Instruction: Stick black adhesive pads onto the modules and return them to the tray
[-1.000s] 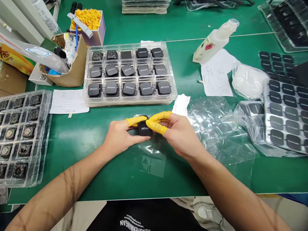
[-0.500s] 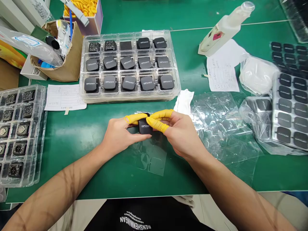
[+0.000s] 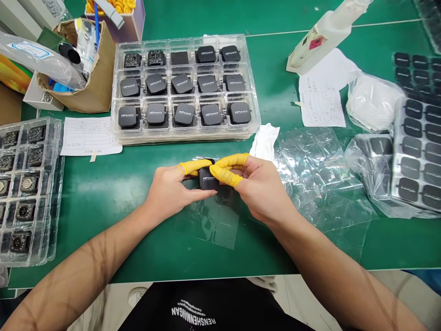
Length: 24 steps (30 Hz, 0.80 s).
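A black square watch case [image 3: 207, 180] with "HiFuture" lettering on its face is held between both hands above the green table. My left hand [image 3: 172, 188] grips it from the left, thumb along the lower edge and a yellow finger cot on the index finger at the top. My right hand [image 3: 255, 181], with yellow cots on thumb and index finger, pinches its upper right corner. Beneath lies a sheet of clear film [image 3: 220, 225]. Farther back, a clear tray [image 3: 255, 122] carries several similar cases, most with lettered faces; two in its back row show their inner side.
At left is another clear tray [image 3: 57, 184] of watch parts. A cardboard box [image 3: 103, 87] of tools and a box of yellow finger cots [image 3: 136, 23] stand behind. To the right are a white bottle [image 3: 324, 41], crumpled film [image 3: 313, 179] and sheets of black squares [image 3: 396, 151].
The view has shifted slightly, so the bottle and trays sit a little higher in the picture. Both hands keep their hold on the watch case, with hardly any other movement.
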Available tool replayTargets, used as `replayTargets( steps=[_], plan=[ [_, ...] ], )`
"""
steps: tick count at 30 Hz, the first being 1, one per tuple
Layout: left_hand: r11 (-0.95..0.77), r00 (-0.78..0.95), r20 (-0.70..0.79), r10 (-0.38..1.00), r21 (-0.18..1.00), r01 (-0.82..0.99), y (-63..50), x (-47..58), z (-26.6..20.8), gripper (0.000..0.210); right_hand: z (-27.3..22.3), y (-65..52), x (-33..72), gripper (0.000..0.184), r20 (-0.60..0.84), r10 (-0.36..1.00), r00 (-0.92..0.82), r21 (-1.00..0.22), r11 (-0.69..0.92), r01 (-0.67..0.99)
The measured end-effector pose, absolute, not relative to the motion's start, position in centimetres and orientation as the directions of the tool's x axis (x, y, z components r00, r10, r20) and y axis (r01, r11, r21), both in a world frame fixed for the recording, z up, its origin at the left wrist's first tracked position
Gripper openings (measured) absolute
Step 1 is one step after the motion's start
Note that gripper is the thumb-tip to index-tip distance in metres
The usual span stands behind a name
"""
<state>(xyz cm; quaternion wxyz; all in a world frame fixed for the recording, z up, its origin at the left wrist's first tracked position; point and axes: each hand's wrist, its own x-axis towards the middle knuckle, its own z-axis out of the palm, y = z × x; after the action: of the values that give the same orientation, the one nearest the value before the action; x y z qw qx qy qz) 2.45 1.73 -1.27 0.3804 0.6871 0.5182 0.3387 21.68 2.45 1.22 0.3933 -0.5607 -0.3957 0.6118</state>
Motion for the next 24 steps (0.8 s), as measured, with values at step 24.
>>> replayTargets(
  steps=[24],
  plan=[
    [-0.158,0.229,0.086,0.97,0.936,0.316,1.8,2.6,-1.4,0.052,1.8,2.2,22.0,0.048,-0.295,0.927,-0.23,-0.926,-0.219,0.307]
  ],
)
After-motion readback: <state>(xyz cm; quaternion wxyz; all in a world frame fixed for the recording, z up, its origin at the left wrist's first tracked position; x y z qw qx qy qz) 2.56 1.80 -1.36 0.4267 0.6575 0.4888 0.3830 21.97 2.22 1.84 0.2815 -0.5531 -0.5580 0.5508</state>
